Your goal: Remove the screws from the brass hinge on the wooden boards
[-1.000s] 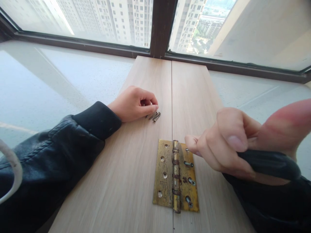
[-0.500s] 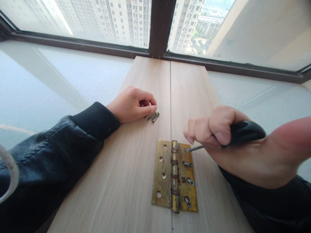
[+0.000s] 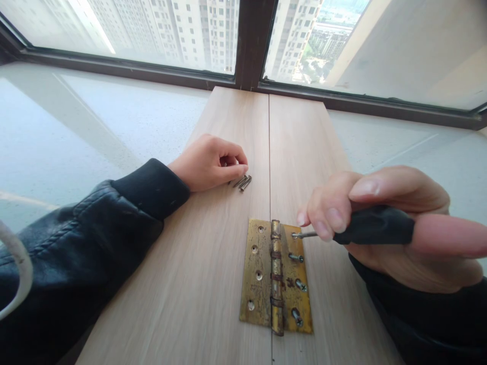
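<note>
A worn brass hinge (image 3: pixel 262 274) lies open across the seam between two pale wooden boards (image 3: pixel 182 284). Several screws stick up from its right leaf, while the left leaf shows bare holes. My right hand (image 3: pixel 395 223) is wrapped round the black handle of a screwdriver (image 3: pixel 375 225), whose tip meets the screw at the top right hole (image 3: pixel 296 235). Farther back, my left hand (image 3: pixel 215 162) rests on the left board with thumb and forefinger pinched beside a small pile of loose screws (image 3: pixel 245 183); whatever is between those fingertips is hidden.
Dark window frames (image 3: pixel 253 45) stand at the far end of the boards. A pale, glossy surface (image 3: pixel 152 111) lies on both sides. At the left edge a white curved tube or cable (image 3: pixel 25 274) passes in front of the left sleeve.
My right hand has rolled round the screwdriver handle, its thumb now lying above it. The screwdriver tip stays at the same screw. My left hand keeps its place by the pile.
</note>
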Available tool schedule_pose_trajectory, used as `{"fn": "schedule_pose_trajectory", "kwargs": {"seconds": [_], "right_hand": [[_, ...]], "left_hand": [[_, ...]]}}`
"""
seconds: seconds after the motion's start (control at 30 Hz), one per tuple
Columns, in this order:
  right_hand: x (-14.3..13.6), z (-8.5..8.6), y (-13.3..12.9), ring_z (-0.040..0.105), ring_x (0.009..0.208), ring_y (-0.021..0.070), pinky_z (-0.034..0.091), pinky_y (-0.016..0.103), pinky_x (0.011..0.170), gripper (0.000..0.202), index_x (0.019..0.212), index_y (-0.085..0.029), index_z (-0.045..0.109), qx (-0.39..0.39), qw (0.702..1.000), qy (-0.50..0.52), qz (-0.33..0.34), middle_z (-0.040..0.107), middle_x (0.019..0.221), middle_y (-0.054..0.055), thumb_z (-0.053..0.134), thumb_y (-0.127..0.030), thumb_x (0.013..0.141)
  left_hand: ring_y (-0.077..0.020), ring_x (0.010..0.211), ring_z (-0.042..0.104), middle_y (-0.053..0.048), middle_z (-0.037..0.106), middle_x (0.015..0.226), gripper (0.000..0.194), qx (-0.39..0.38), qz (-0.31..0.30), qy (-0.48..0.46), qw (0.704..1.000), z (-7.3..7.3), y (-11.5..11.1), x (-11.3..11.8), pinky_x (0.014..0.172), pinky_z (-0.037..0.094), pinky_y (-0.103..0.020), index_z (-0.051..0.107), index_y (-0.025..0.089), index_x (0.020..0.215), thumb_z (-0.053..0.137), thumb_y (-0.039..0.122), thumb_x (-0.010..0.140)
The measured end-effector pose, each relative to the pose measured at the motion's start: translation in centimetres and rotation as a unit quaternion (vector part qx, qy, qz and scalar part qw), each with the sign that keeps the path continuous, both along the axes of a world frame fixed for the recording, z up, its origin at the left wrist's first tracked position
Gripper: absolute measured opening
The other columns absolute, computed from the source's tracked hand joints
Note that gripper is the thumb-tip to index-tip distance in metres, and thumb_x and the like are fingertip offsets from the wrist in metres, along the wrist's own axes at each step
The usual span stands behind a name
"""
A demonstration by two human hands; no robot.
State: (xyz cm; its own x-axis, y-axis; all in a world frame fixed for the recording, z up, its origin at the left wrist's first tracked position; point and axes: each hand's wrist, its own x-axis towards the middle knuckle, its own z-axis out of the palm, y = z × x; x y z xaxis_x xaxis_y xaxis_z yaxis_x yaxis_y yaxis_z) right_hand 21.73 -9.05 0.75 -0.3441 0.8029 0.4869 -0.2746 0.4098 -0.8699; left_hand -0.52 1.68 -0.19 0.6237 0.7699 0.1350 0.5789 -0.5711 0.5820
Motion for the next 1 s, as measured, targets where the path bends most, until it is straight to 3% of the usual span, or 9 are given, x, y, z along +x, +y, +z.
{"fn": "schedule_pose_trajectory", "kwargs": {"seconds": [0.1,0.17,0.3,0.37,0.5,0.63,0.77,0.9,1.0], "right_hand": [[-0.2,0.5,-0.4,0.055,0.057,0.0144,0.052,0.037,0.06,0.04,0.109,-0.026,0.068,-0.051,0.994,0.003,0.097,0.058,0.066,0.001,0.035,-0.046,0.099],[-0.4,1.1,-0.8,0.047,0.05,0.0112,0.047,0.033,0.057,0.043,0.095,-0.026,0.069,-0.134,0.986,0.006,0.094,0.05,0.057,-0.002,0.034,-0.05,0.099],[-0.8,2.3,-1.1,0.041,0.048,0.0105,0.039,0.031,0.054,0.044,0.079,-0.023,0.06,-0.26,0.964,0.008,0.05,0.045,0.056,-0.004,0.053,-0.066,0.085],[-0.8,2.3,-0.9,0.045,0.053,0.012,0.04,0.032,0.056,0.038,0.08,-0.023,0.057,-0.252,0.967,0.001,0.042,0.049,0.06,-0.003,0.063,-0.061,0.081],[-0.2,0.7,0.0,0.055,0.072,0.0158,0.046,0.036,0.069,0.025,0.084,-0.021,0.064,-0.111,0.994,0.021,0.003,0.058,0.081,0.001,0.073,-0.043,0.079],[0.4,-0.3,0.2,0.056,0.067,0.0158,0.048,0.038,0.071,0.032,0.094,-0.021,0.071,-0.056,0.997,0.002,0.045,0.057,0.072,0.002,0.055,-0.048,0.091],[0.0,0.9,-0.7,0.047,0.052,0.0131,0.043,0.035,0.058,0.044,0.097,-0.024,0.071,-0.137,0.983,-0.007,0.12,0.049,0.057,-0.001,0.036,-0.052,0.098],[-0.5,2.2,-1.1,0.036,0.048,0.0106,0.038,0.032,0.056,0.042,0.08,-0.025,0.06,-0.265,0.96,-0.006,0.086,0.041,0.054,-0.005,0.05,-0.065,0.087],[-0.2,1.8,-0.6,0.045,0.058,0.0135,0.04,0.033,0.06,0.035,0.082,-0.024,0.058,-0.232,0.97,-0.01,0.077,0.051,0.065,-0.002,0.064,-0.059,0.081]], "left_hand": [[-0.0077,0.055,0.052,-0.001,0.066,0.064,0.019,-0.003,0.003,0.002,1.0,0.0,0.0,0.0,0.056,0.038,-0.021,0.071,0.014,0.081,0.059,0.027,0.079],[-0.0078,0.055,0.052,-0.001,0.066,0.065,0.019,-0.004,0.003,0.003,1.0,0.0,0.0,0.1,0.057,0.038,-0.021,0.071,0.014,0.081,0.058,0.028,0.078],[-0.008,0.055,0.051,-0.001,0.066,0.064,0.019,-0.002,0.0,0.005,1.0,0.0,0.0,0.0,0.057,0.038,-0.021,0.071,0.015,0.081,0.058,0.029,0.078],[-0.0084,0.055,0.052,-0.001,0.066,0.064,0.02,-0.003,0.001,0.006,1.0,0.1,0.0,0.0,0.057,0.038,-0.021,0.071,0.015,0.081,0.058,0.029,0.078],[-0.009,0.056,0.052,-0.001,0.066,0.064,0.021,-0.007,0.002,0.009,1.0,0.1,0.0,0.0,0.058,0.038,-0.022,0.071,0.014,0.081,0.057,0.03,0.078],[-0.0086,0.055,0.052,-0.001,0.066,0.064,0.02,-0.01,0.001,0.008,1.0,0.2,0.0,0.0,0.057,0.038,-0.022,0.071,0.014,0.08,0.058,0.029,0.078],[-0.0081,0.055,0.051,-0.001,0.066,0.064,0.019,-0.011,0.001,0.005,1.0,0.2,0.0,0.0,0.057,0.038,-0.021,0.071,0.014,0.081,0.058,0.028,0.078],[-0.0082,0.055,0.052,-0.001,0.066,0.064,0.019,-0.008,0.0,0.003,1.0,0.0,0.0,0.0,0.057,0.038,-0.021,0.071,0.014,0.081,0.058,0.028,0.078],[-0.0085,0.055,0.052,-0.001,0.066,0.064,0.02,-0.006,0.001,0.007,1.0,0.1,0.0,0.0,0.058,0.038,-0.022,0.071,0.014,0.081,0.058,0.029,0.079]]}}
